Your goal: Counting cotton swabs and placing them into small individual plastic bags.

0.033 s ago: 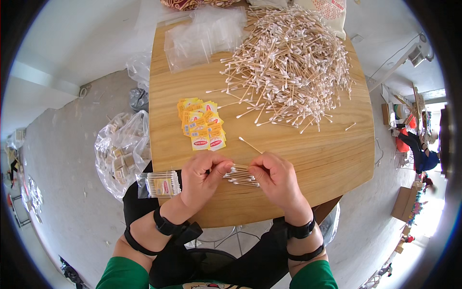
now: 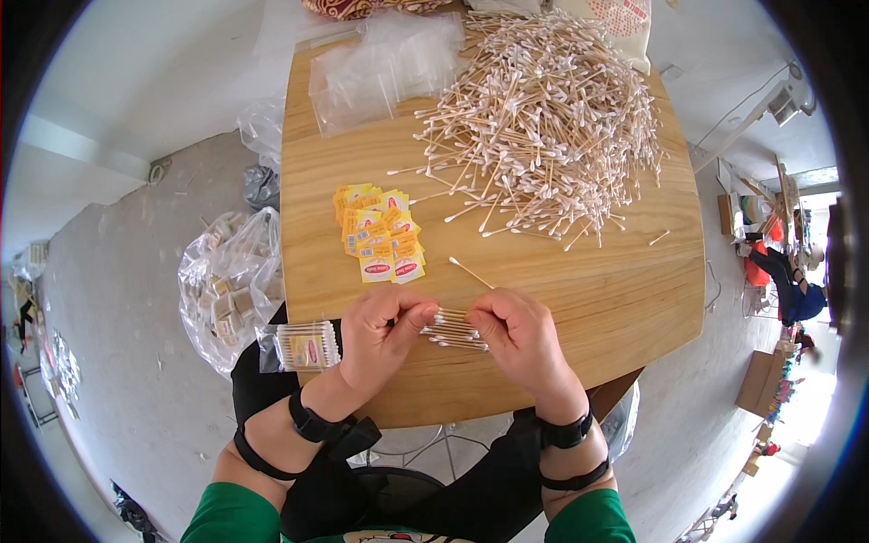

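Note:
Near the table's front edge, my left hand (image 2: 382, 328) and my right hand (image 2: 520, 333) pinch the two ends of several cotton swabs (image 2: 457, 328), which lie side by side between them. Thumbs and forefingers are closed on the swab tips. One loose swab (image 2: 471, 272) lies just beyond my right hand. Left of my left wrist, a clear packet of cotton swabs (image 2: 308, 347) with a yellow card inside rests by the table edge. Farther off lie overlapping yellow-and-white cards (image 2: 380, 233). A large heap of cotton swabs (image 2: 543, 127) covers the far right of the table.
Clear flat plastic bags (image 2: 385, 72) lie at the far left of the wooden table (image 2: 625, 290). A big clear bag (image 2: 231, 290) holding small packets stands on the floor to the left. A white printed sack (image 2: 625, 27) sits behind the heap. Another person (image 2: 787, 281) is far right.

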Tool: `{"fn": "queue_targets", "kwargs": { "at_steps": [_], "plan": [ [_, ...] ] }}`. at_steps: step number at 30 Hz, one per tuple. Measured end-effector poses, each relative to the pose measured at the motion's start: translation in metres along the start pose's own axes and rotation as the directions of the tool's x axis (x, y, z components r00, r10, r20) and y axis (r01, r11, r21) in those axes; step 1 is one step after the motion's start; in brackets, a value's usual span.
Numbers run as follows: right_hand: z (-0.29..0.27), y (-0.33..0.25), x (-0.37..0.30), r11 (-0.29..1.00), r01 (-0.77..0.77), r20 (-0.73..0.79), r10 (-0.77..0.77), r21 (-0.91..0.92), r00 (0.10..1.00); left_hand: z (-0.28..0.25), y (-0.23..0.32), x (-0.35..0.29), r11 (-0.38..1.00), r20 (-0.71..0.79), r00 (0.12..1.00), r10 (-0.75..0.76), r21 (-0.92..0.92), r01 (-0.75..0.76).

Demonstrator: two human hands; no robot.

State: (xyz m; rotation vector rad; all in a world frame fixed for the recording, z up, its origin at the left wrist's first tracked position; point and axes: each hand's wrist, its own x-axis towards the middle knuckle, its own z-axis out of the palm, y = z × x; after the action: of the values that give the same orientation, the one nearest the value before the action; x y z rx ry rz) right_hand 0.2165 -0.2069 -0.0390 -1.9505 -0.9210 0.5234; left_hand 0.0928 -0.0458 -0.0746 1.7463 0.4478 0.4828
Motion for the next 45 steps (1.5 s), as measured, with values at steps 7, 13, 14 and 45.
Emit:
{"fn": "queue_targets", "kwargs": {
  "at_steps": [7,13,14,45],
  "plan": [
    [0.0,-0.005,-0.001,0.998,-0.049,0.023,0.048,0.025,0.999,0.001,0.001,0.0,0.997,0.003,0.999,-0.048,-0.059,0.048],
    [-0.009,0.011,0.004,0.994,-0.061,-0.154,0.046,-0.094,0.987,0.0,-0.002,0.002,0.998,-0.047,0.997,0.062,-0.019,-0.063],
    [-0.013,0.019,0.005,0.993,-0.063,-0.155,0.048,-0.096,0.987,0.001,-0.002,0.003,0.998,-0.046,0.997,0.062,-0.021,-0.063],
    [0.0,0.052,0.041,0.863,0.017,-0.276,-0.18,-0.504,0.944,0.011,-0.016,-0.001,0.956,0.272,0.962,0.016,-0.287,0.066]
  ]
}}
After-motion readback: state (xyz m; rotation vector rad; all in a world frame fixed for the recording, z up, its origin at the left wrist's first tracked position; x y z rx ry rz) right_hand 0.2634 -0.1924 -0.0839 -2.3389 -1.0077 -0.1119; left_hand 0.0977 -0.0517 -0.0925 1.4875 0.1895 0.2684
